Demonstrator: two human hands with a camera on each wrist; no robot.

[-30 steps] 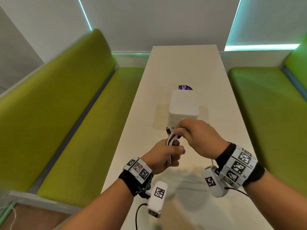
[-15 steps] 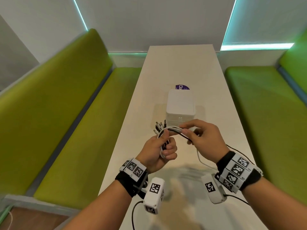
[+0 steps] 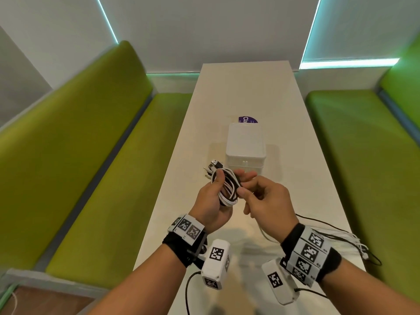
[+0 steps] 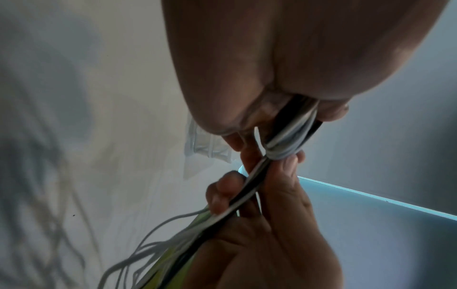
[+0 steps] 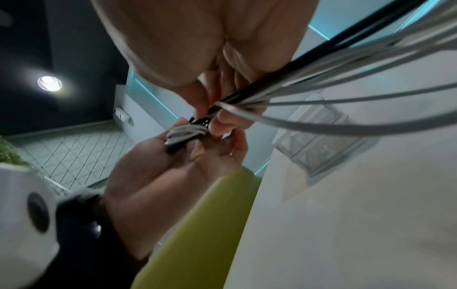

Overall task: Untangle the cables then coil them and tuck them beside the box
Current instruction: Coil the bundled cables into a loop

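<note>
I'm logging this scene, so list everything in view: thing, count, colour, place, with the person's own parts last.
cable coil: one bundle, white and black strands, held above the table in front of the box
loose cable tails: several, white and black, trailing across the table's right side
box: one, white, lidded, mid-table
sticker: one, purple, on the table behind the box
table: one, off-white, long, centre
benches: two, green, either side of the table
wrist cameras: two, white, under the wrists
left hand: one, grips the coil
right hand: one, fingers pinch the strands at the coil's right
</note>
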